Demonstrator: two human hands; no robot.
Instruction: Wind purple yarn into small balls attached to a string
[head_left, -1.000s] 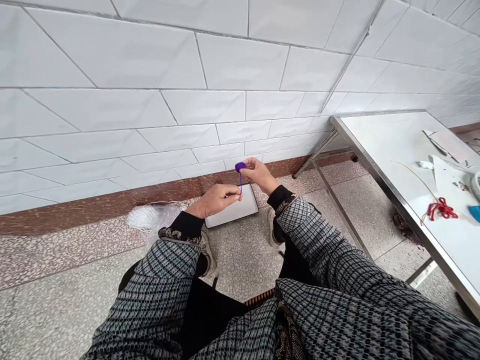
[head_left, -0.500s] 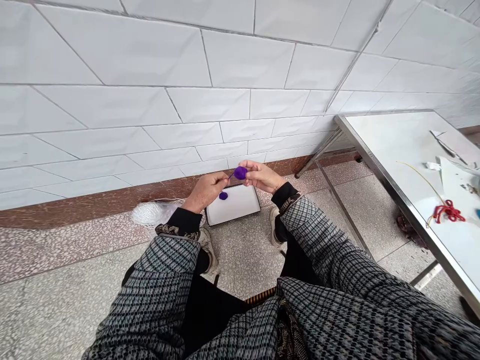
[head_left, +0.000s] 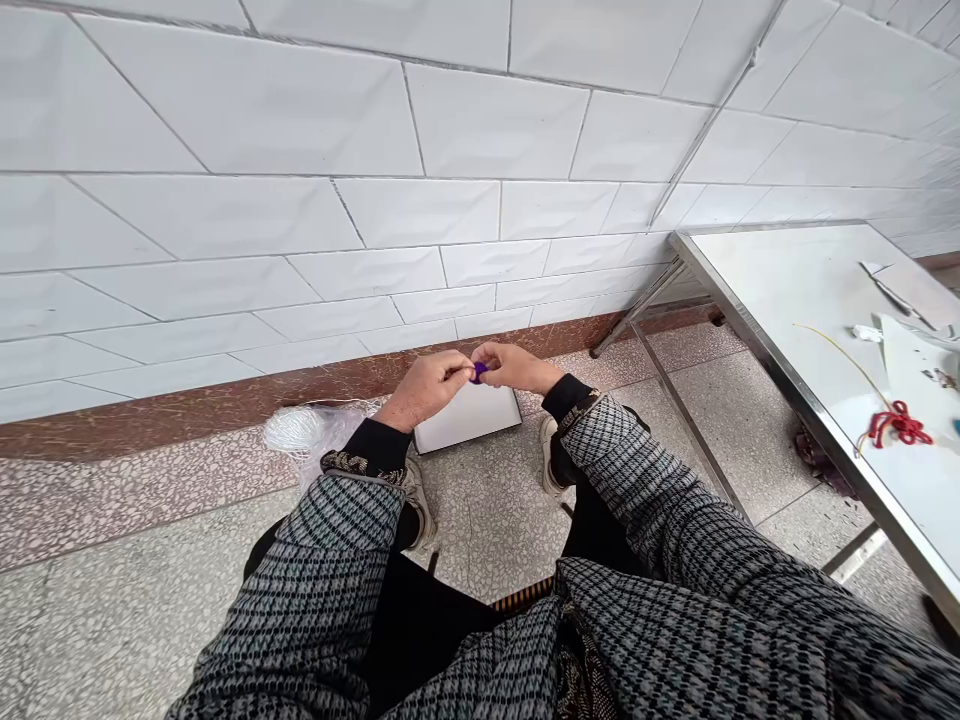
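My left hand (head_left: 429, 386) and my right hand (head_left: 517, 367) meet in front of me, their fingertips nearly touching. Pinched in the right fingers is a small purple ball, apparently of yarn (head_left: 479, 372), mostly covered by the fingers. The left thumb and forefinger are closed at its left side; the thin purple strand there is too small to follow now. Below the hands a shallow white tray with a dark edge (head_left: 469, 423) lies on the floor, its left part hidden by my left hand.
Left of the tray lies a clear plastic bag with white cord (head_left: 300, 428), by the tiled wall (head_left: 397, 215). At right stands a metal-edged white table (head_left: 787, 270) bearing a red knotted cord (head_left: 900, 424), a yellow strand (head_left: 844, 352) and papers.
My hands have come closer together and slightly lower, and the strand between them no longer shows. The right fingers now cover more of the ball. The left hand hides the purple piece over the tray.
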